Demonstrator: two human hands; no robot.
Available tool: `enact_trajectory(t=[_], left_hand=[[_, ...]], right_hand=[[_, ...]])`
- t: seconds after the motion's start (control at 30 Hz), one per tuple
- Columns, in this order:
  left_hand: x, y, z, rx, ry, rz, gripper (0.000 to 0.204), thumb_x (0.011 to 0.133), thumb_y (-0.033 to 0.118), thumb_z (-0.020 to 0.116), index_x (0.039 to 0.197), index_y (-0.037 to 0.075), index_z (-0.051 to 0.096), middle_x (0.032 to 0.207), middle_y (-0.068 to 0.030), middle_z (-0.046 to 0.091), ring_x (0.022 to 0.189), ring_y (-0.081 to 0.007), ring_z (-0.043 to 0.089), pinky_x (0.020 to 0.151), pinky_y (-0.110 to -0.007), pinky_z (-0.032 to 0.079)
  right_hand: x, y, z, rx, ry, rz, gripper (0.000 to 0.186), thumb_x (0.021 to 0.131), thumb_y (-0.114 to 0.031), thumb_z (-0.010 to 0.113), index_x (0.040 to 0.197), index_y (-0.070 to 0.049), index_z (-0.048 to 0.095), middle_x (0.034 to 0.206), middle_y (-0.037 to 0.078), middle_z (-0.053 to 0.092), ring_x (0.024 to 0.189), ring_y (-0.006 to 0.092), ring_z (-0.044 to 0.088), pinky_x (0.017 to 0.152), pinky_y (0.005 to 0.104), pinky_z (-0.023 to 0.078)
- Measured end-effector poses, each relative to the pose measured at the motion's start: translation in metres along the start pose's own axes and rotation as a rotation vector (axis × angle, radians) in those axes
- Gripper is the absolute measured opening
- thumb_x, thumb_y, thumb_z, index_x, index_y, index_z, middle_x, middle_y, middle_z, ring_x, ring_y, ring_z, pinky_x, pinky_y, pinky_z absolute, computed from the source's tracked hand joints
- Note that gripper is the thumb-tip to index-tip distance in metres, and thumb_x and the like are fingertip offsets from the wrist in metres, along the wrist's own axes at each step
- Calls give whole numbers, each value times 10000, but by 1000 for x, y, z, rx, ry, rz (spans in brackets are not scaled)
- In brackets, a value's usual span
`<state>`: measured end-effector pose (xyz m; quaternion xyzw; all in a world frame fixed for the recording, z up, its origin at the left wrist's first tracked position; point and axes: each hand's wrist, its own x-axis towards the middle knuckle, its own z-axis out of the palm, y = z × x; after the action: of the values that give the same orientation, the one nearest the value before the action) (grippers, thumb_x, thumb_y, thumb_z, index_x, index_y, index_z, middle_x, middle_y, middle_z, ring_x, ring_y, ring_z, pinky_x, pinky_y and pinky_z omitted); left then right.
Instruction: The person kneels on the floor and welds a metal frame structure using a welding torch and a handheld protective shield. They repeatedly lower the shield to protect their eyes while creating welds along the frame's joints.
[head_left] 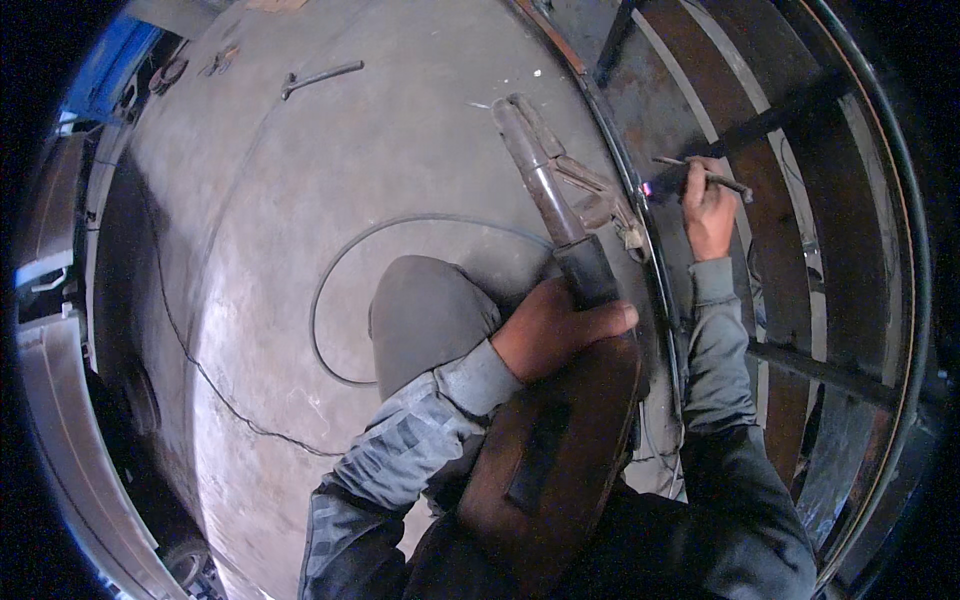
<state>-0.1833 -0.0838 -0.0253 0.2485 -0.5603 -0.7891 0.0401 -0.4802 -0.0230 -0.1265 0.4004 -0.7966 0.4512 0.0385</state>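
My left hand (560, 330) is closed around the black grip of a welding electrode holder (550, 190). The holder's worn jaws and lever point away from me. Right under that hand is a brown curved welding shield (500, 425) with a dark rectangular patch; whether the fingers grip it too is hidden. My right hand (710, 212) pinches a thin dark rod (732, 183) with a thicker end, over a steel frame at the right. A small pinkish glow shows on the dark steel tube (630, 165) between the holder and my right hand.
A hammer (325, 77) lies on the concrete floor (270, 190) ahead. One thick cable (330, 265) loops beside my knee (425, 310); a thinner cable (200, 370) runs along the left. Brown metal strips and dark bars (830, 370) fill the right side.
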Motion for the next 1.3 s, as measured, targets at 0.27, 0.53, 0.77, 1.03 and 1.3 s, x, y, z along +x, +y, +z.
enact_trajectory(t=[0.27, 0.53, 0.77, 1.03, 1.3], left_hand=[[1, -7, 1, 55, 42, -3, 457, 868, 432, 782, 1049, 20, 701, 955, -62, 725, 890, -167, 643, 830, -353, 523], [2, -12, 2, -10, 51, 34, 453, 873, 430, 779, 1041, 18, 693, 938, -57, 717, 889, -156, 633, 826, -353, 521], [4, -6, 3, 49, 20, -56, 405, 895, 340, 765, 1091, -1, 669, 977, -72, 716, 929, -174, 648, 844, -351, 520], [7, -13, 3, 95, -1, 7, 371, 888, 331, 769, 1048, 11, 672, 948, -65, 702, 896, -163, 633, 836, -344, 517], [7, -4, 4, -16, 31, 29, 365, 890, 330, 763, 1051, 16, 670, 948, -50, 694, 907, -146, 620, 826, -341, 510]], right_hand=[[8, -4, -5, -141, -8, -17, 283, 1040, -294, 502, 1053, -52, 649, 936, 288, 683, 900, 485, 652, 736, 541, 513], [-7, 21, 10, -158, -20, -86, 329, 1035, -310, 509, 1037, -14, 652, 910, 306, 670, 874, 494, 647, 743, 544, 506], [10, 49, 2, -300, -50, 51, 340, 1045, -331, 494, 1076, -37, 661, 889, 282, 682, 864, 505, 647, 736, 543, 500], [-23, 53, 26, -181, -134, 37, 275, 1029, -290, 525, 1027, -51, 662, 956, 271, 694, 892, 483, 658, 757, 527, 513], [-2, 38, 12, -202, -138, 42, 258, 1043, -251, 486, 1063, -47, 644, 917, 271, 682, 880, 483, 649, 741, 522, 502]])
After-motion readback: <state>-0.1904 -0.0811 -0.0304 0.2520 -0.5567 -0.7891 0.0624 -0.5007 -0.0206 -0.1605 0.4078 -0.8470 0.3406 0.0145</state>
